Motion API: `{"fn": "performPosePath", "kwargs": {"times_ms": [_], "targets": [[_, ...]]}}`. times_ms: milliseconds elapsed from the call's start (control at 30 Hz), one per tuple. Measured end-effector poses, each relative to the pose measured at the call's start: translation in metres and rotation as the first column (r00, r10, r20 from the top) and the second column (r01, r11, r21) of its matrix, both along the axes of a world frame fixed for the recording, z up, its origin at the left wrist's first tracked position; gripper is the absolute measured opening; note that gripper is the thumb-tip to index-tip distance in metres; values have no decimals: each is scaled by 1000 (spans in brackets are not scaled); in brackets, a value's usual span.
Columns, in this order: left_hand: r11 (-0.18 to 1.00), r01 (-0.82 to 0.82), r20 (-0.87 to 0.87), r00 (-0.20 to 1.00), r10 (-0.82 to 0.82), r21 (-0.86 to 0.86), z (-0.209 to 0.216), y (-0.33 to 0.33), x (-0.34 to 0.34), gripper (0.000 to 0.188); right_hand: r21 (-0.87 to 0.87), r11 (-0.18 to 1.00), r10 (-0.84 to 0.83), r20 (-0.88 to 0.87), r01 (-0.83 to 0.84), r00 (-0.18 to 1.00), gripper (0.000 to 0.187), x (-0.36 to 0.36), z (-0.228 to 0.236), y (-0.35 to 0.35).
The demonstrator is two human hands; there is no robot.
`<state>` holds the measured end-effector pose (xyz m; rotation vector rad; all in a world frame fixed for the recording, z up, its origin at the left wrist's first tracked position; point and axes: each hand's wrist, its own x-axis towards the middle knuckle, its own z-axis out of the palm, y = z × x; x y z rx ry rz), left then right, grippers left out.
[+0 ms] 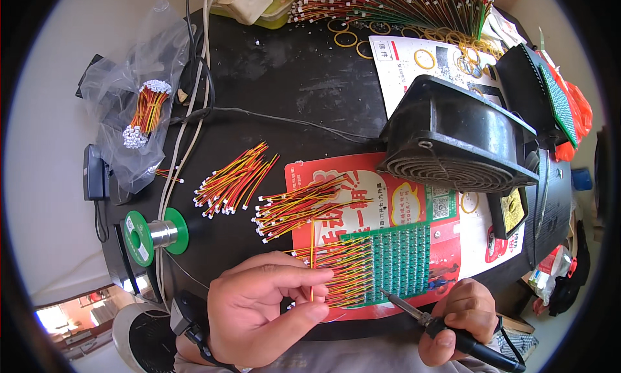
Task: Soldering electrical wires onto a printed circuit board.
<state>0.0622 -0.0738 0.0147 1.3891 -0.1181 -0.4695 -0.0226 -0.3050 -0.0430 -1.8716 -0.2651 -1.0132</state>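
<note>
My right hand [460, 318] grips a soldering iron [430, 322] by its black handle. The iron's tip rests at or just over the green circuit board panel [401, 260], near its lower edge. Rows of red, yellow and black wires with white plugs [343, 269] lie across the panel's left part. At that left side, my left hand [268, 308] has thumb and fingers closed around a thin yellow wire lead [313, 247], which stands upright out of the pinch. Its lower end is partly hidden by the fingers. Two loose wire bundles, one nearer [297, 208] and one farther [236, 179], lie beyond the hand.
A black fan [453, 137] stands right of centre, beside a yellow sponge holder [511, 213]. A green solder spool [139, 238] and pale cables [169, 192] are at left. Beyond lie a plastic bag [107, 108], rubber bands [346, 39] and a large wire bundle [394, 4].
</note>
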Motion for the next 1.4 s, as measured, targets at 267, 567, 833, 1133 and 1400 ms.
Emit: {"fn": "performPosePath", "kwargs": {"times_ms": [267, 567, 833, 1133, 1400], "targets": [[973, -230, -140, 965, 224, -29, 10, -16, -1, 31, -14, 1000, -17, -66, 16, 998, 21, -3, 10, 0], [984, -94, -82, 991, 107, 153, 8, -5, -7, 7, -12, 999, -35, -92, 34, 995, 24, -3, 7, 2], [884, 40, 568, 752, -333, 466, 1, -19, -14, 19, -43, 954, 277, -267, -298, 923, 17, 10, 37, -16], [808, -27, 672, 572, -470, 589, -8, -26, -24, 20, -41, 952, 280, -282, -303, 918, 17, 8, 37, -19], [714, -105, 658, 496, -566, 693, -10, -32, -23, 12, -31, 942, 310, -309, -336, 899, 17, 8, 38, -20]]}}
